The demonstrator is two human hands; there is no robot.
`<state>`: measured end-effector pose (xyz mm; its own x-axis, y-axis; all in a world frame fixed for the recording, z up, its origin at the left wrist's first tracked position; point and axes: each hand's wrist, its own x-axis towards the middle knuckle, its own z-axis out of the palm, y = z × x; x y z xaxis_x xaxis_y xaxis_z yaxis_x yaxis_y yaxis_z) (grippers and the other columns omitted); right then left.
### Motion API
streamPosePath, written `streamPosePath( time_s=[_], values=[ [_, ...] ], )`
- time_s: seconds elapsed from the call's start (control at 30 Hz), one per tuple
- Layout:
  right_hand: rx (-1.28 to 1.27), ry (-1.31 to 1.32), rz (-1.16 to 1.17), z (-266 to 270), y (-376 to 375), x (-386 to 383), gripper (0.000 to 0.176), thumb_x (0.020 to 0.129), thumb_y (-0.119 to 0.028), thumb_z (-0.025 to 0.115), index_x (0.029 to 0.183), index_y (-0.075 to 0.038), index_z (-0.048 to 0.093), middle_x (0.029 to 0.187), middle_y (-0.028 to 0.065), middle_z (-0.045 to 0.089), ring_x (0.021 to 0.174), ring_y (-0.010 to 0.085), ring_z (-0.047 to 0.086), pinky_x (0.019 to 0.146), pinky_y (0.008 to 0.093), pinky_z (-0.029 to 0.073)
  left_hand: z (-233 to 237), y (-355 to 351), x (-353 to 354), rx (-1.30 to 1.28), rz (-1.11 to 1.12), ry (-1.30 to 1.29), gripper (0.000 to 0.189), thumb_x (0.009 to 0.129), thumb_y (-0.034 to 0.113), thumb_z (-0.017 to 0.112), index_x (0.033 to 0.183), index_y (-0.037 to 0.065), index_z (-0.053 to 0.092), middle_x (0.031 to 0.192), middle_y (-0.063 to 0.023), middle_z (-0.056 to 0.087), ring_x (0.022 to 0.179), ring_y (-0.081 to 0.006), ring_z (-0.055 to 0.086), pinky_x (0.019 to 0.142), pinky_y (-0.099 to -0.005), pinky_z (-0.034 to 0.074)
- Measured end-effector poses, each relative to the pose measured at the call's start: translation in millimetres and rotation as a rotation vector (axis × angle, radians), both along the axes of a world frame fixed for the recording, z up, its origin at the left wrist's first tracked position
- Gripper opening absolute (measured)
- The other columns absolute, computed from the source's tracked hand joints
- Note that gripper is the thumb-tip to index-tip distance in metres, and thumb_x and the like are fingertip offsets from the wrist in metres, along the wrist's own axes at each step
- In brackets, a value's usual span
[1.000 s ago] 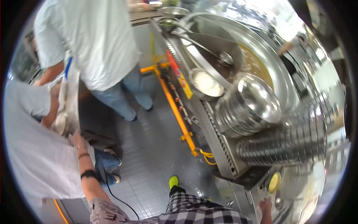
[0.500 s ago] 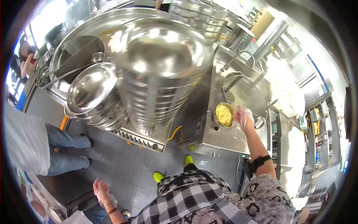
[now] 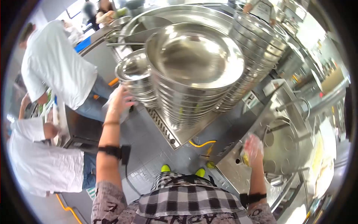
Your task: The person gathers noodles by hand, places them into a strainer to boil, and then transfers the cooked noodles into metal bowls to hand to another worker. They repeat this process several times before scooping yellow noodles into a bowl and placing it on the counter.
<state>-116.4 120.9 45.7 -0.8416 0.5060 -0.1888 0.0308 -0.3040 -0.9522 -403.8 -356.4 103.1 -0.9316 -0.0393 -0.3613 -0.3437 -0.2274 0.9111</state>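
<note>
My left hand (image 3: 120, 100), in a clear plastic glove, reaches forward with its fingers spread and nothing in them. Its fingertips are right by a stack of smaller steel pots (image 3: 136, 69). On the right, my gloved right hand (image 3: 253, 148) is over the steel counter and covers most of a small container of yellow food (image 3: 246, 159). The fingers of that hand are smeared by motion, so I cannot tell whether they grip the container. Between my hands rises a tall stack of wide steel basins (image 3: 194, 56).
A second stack of basins (image 3: 257, 44) stands behind. The sink counter (image 3: 233, 170) has a tap (image 3: 294, 106) and round lids. Two people in white shirts (image 3: 61, 63) stand at the left. A yellow hose (image 3: 201, 143) lies on the floor (image 3: 145, 164).
My view has turned left, so the basins and counter sit further right. My left hand has swung up and forward from low left to the smaller pots. My right hand now covers the yellow food.
</note>
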Motion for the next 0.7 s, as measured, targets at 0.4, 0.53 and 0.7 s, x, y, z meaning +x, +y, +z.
streamPosePath(
  time_s=[0.4, 0.53, 0.7],
  values=[
    [0.162, -0.705, -0.051, -11.5, -78.6, 60.1, 0.025, 0.082, -0.024, 0.049, 0.1, -0.006, 0.052, 0.065, 0.008, 0.055, 0.052, 0.0171, 0.054, 0.045, 0.028, 0.045, -57.8, -52.1, -107.6, -1.293, -0.284, 0.504, 0.025, 0.07, 0.025, 0.061, 0.087, 0.007, 0.058, 0.084, -0.0088, 0.06, 0.079, -0.0205, 0.058, 0.072, -0.0294, 0.046],
    [0.209, -0.681, -0.047, -10.3, -97.4, 74.0, 0.021, 0.081, -0.023, 0.049, 0.096, -0.008, 0.052, 0.063, 0.0088, 0.054, 0.049, 0.0185, 0.053, 0.042, 0.0284, 0.044, -74.7, -18.8, -121.1, 0.261, -0.001, 0.06, 0.018, 0.077, 0.012, 0.046, 0.092, 0.015, 0.055, 0.087, -0.0013, 0.06, 0.08, -0.0207, 0.056, 0.075, -0.0321, 0.046],
    [0.142, -0.736, -0.016, 2.3, -120.1, 78.0, 0.025, 0.082, -0.018, 0.05, 0.101, -0.001, 0.05, 0.067, 0.011, 0.056, 0.051, 0.0181, 0.055, 0.045, 0.0273, 0.046, -77.7, -28.9, -110.5, 0.152, 0.333, -0.122, 0.023, 0.076, 0.013, 0.047, 0.096, 0.018, 0.057, 0.095, -0.0032, 0.059, 0.087, -0.0199, 0.056, 0.071, -0.0332, 0.047]
  ],
)
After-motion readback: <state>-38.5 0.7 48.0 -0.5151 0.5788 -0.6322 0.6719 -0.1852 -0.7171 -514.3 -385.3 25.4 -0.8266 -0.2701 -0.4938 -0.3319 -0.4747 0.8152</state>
